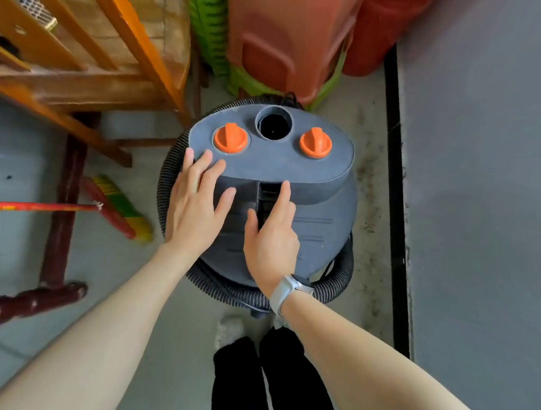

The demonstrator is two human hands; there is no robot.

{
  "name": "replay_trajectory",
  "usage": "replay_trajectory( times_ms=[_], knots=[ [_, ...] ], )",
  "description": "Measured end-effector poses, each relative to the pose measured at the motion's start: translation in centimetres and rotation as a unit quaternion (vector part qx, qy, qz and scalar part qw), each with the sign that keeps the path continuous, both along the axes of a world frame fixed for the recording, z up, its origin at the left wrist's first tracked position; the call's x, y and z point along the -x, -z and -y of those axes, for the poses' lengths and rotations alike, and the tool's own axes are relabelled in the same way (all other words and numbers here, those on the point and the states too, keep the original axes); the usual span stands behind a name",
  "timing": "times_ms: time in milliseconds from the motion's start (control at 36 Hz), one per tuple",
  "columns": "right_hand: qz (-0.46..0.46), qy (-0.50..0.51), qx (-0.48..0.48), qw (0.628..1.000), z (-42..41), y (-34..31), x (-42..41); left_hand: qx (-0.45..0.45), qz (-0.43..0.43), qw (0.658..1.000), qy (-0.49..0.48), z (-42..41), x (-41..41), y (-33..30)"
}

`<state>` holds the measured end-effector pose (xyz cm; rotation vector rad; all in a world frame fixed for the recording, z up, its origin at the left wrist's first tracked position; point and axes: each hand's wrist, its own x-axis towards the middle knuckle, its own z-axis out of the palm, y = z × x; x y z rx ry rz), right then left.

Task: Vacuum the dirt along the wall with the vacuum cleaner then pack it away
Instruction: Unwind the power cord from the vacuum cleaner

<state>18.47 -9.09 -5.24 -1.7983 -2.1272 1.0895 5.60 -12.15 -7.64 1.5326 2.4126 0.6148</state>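
The vacuum cleaner (270, 185) sits hemmed in: wooden frame (90, 67) left, wall (487, 154) right. Plastic bins (285, 37) block ahead; bare floor (167, 325) lies behind.

Both hands (196, 206) (272, 233) outstretched (fingers (215, 174) straight).

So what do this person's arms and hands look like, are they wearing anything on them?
Both forearms are bare, with no sleeves in view and no gloves. The left hand wears nothing that shows, no ring or band. The right hand has a pale grey wristband with a dark watch-like face just behind it at the wrist. No rings show on its fingers either.
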Motion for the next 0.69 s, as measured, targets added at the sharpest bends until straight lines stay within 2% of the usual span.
replay_trajectory(
  times_ms=[139, 389, 694],
  knots=[
    [0.006, -0.029, -0.011, 0.999, 5.6, -0.1, -3.0, -0.031, 0.010, 0.999, -0.017, 6.7, -2.8, 0.8],
    [0.017, -0.088, -0.027, 0.996, 14.2, -0.3, -9.2, -0.063, -0.025, 0.996, -0.062, 17.2, -9.3, 0.8],
    [-0.015, -0.240, -0.038, 0.970, 20.7, -0.1, -16.1, -0.103, -0.103, 0.970, -0.193, 27.2, -18.1, 1.9]
  ],
)
